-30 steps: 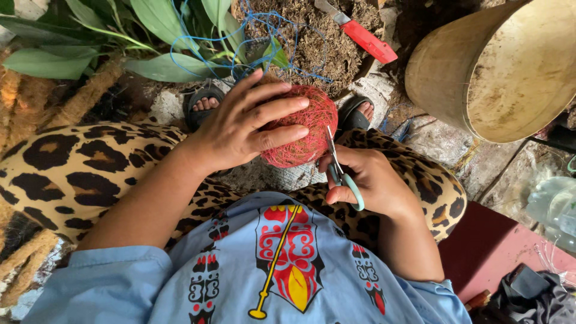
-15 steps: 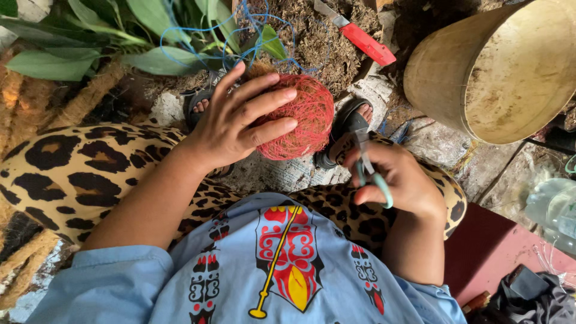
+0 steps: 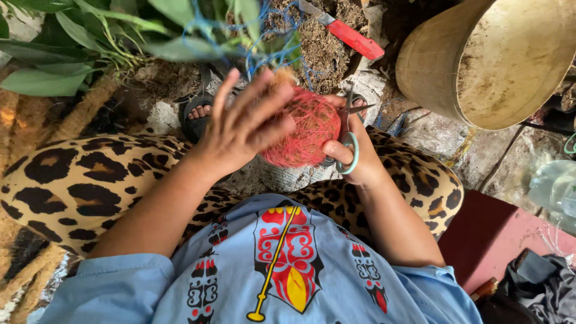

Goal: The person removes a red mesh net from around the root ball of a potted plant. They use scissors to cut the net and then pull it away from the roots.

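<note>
Left hand: fingers spread, cupping red ball at centre, above lap. Right hand: at 3 o'clock of ball, gripping scissors, blades up, touching ball. Knife at 1 o'clock, bucket at 2 o'clock, leaves at 10 o'clock. Risk, judged: blades nicking left fingertips or cutting wrong strands, given closeness; ball slipping from loose hold.

The net-wrapped ball is red over brown fibre; the scissors have pale green handles. Trousers — tan with black leopard spots. The shirt is light blue, printed red, yellow and black — the knife handle red.
</note>
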